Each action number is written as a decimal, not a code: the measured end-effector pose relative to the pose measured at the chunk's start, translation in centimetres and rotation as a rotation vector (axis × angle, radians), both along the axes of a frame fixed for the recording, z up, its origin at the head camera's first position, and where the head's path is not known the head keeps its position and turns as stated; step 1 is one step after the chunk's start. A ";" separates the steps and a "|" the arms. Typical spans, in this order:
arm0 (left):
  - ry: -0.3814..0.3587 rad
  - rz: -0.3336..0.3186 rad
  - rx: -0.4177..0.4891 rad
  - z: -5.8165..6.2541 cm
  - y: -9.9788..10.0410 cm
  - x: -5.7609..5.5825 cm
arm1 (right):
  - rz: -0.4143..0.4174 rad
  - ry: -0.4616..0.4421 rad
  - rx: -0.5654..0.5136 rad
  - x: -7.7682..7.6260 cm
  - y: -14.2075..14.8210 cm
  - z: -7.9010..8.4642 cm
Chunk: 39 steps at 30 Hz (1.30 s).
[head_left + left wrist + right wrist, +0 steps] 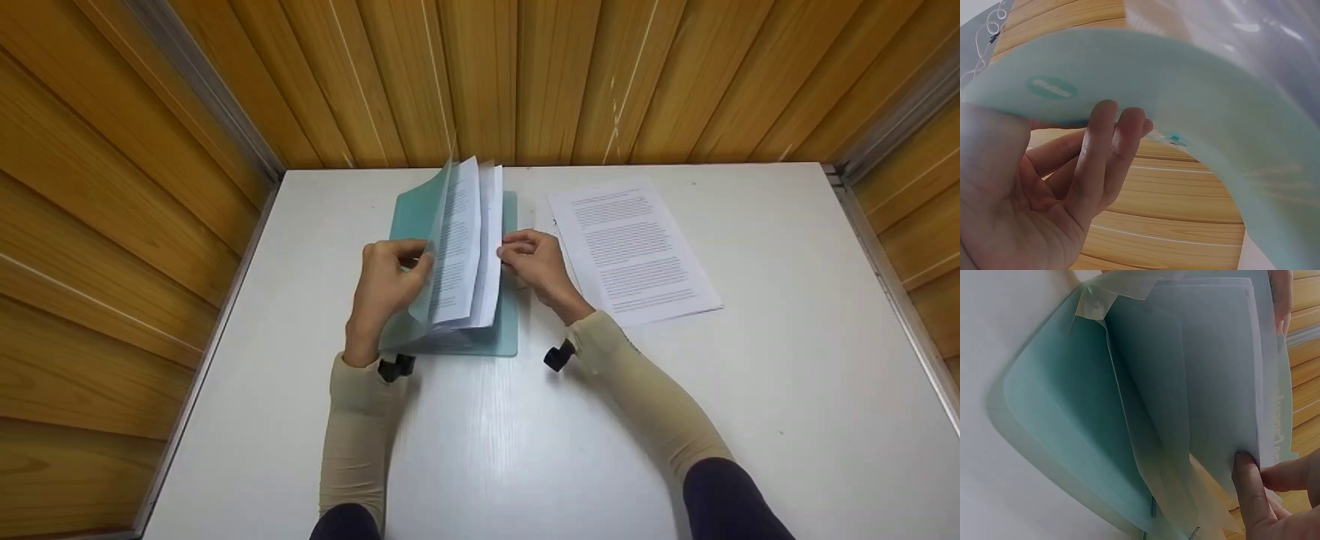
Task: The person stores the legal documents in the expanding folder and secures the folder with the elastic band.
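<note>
A teal folder (pixel 508 322) with clear sleeves lies partly opened on the table, its front cover bent up to the left. My left hand (pixel 386 281) grips the raised cover at its left side; in the left wrist view the bowed, translucent cover (pixel 1185 84) passes behind the fingertips, and the thumb is hidden. Printed white sheets (pixel 456 240) stand tilted between the folder's leaves. At their right edge, my right hand (pixel 541 264) pinches between thumb and fingers. The right wrist view has these fingers on the edge of the sheets (pixel 1213 371), above the teal back cover (pixel 1072 399).
To the right of the folder, a small stack of printed paper (pixel 630 247) lies slanted on the white table (pixel 480 450). Wood-panelled walls (pixel 555 82) rise behind the table and along both sides. Black wrist cameras (pixel 559 356) hang by both cuffs.
</note>
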<state>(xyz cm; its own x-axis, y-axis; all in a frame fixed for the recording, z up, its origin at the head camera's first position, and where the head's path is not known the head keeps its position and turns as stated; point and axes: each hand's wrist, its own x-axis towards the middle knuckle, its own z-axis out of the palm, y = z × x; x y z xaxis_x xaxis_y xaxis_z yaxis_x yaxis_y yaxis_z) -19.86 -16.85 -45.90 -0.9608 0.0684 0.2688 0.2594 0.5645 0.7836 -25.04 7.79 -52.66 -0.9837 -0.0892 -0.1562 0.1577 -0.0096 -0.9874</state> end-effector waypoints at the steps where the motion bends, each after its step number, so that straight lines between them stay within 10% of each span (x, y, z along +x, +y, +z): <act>1: 0.002 0.000 0.000 0.0 0.0 0.0 | -0.003 0.007 0.018 0.0 -0.1 0.0; 39: 0.003 -0.028 -0.028 1.5 0.5 0.5 | 0.090 0.077 0.271 -0.7 -1.1 1.7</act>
<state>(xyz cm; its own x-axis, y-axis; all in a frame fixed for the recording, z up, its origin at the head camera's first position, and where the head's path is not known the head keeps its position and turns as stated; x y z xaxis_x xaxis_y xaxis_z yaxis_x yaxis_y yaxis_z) -19.35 -16.31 -44.41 -0.9577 0.1027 0.2689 0.2774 0.5786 0.7670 -25.75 6.72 -50.98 -0.9836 -0.1417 -0.1117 0.0708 0.2664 -0.9612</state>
